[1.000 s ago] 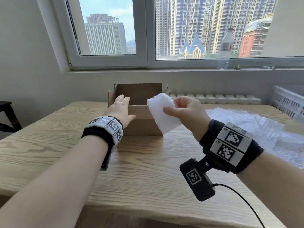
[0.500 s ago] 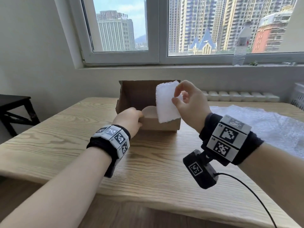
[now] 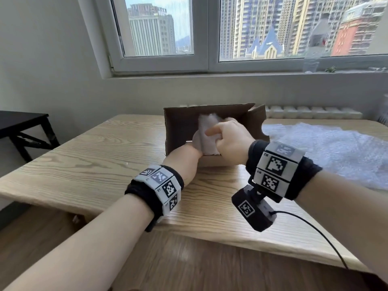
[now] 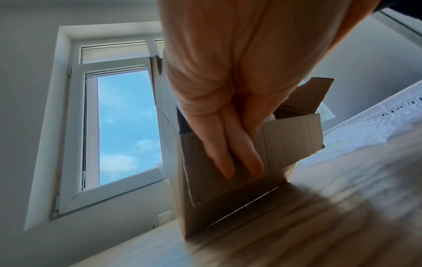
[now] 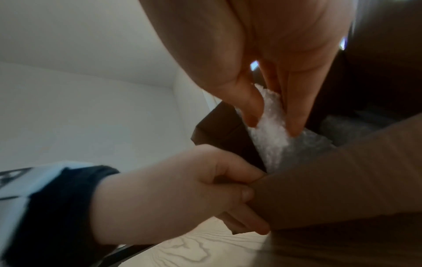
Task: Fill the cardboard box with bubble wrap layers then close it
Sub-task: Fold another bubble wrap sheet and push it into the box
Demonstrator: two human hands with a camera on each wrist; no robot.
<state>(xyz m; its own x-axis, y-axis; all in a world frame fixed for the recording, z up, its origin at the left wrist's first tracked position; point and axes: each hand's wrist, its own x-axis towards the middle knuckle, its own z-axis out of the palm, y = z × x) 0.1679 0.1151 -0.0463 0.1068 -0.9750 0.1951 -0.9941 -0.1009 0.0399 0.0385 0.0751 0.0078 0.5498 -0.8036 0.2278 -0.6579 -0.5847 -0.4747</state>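
Note:
An open brown cardboard box (image 3: 182, 127) stands on the wooden table (image 3: 94, 164), its flaps up. My left hand (image 3: 184, 156) grips the box's near wall (image 5: 342, 189), thumb over the top edge and fingers (image 4: 237, 159) flat down the outside. My right hand (image 3: 228, 139) is over the box opening. Between thumb and fingers it pinches a small white folded piece of bubble wrap (image 3: 206, 133), whose lower end reaches into the box. In the right wrist view the piece (image 5: 269, 140) hangs from the pinch, and more bubble wrap (image 5: 342, 130) shows dimly inside.
A large loose sheet of bubble wrap (image 3: 336, 148) covers the table's right side. A white basket (image 3: 385, 120) sits at the far right edge. A plastic bottle (image 3: 312, 53) stands on the window sill. A black stool (image 3: 21, 127) is left of the table.
My right hand lifted the bubble wrap piece from in front of the box, then lowered it into the opening. My left hand shifted from the left flap to gripping the near wall.

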